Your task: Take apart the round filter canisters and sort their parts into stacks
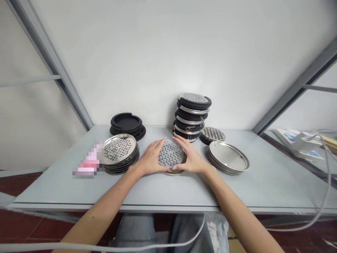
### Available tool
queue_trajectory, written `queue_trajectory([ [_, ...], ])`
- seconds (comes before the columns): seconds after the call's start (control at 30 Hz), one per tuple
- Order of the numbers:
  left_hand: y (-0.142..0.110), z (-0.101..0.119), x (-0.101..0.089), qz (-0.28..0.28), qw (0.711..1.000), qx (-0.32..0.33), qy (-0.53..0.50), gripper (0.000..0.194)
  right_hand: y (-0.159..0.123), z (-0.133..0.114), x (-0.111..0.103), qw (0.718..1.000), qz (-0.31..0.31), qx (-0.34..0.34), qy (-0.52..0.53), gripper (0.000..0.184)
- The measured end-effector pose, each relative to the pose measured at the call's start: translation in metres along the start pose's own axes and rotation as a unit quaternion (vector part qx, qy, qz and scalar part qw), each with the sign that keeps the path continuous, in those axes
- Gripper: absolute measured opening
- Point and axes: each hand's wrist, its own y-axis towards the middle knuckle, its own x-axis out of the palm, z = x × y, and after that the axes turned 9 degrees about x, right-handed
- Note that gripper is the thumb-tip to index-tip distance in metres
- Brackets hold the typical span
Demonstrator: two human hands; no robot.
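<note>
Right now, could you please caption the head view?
Left hand and right hand frame a patterned disc near stacked plates.

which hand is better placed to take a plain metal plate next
Probably the right hand: the stacked plain plates lie on its side, while the left hand is farther off, across the perforated disc.
</note>
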Motion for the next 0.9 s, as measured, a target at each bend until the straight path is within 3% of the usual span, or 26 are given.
queue_trajectory([
  [0.1,-0.001,0.001,-0.005,-0.032,0.999,0.005,-0.013,0.124,-0.002,-0.001,0.002,0.997,-0.073,-0.002,-0.031,0.121],
  [0.2,-0.001,0.003,-0.006,-0.044,0.999,0.003,-0.015,0.125,-0.003,0.001,0.003,0.994,-0.1,0.015,-0.051,0.123],
  [0.37,-0.001,0.003,-0.007,-0.043,0.999,0.015,-0.019,0.122,-0.004,0.003,0.003,0.992,-0.094,0.039,-0.071,0.121],
  [0.73,-0.002,0.002,-0.015,-0.019,0.998,0.051,-0.013,0.119,-0.003,-0.003,-0.003,0.995,-0.079,0.0,-0.066,0.112],
  [0.9,-0.003,0.001,-0.013,-0.025,0.999,0.046,-0.017,0.127,-0.002,-0.001,-0.002,0.996,-0.061,0.008,-0.057,0.116],
])
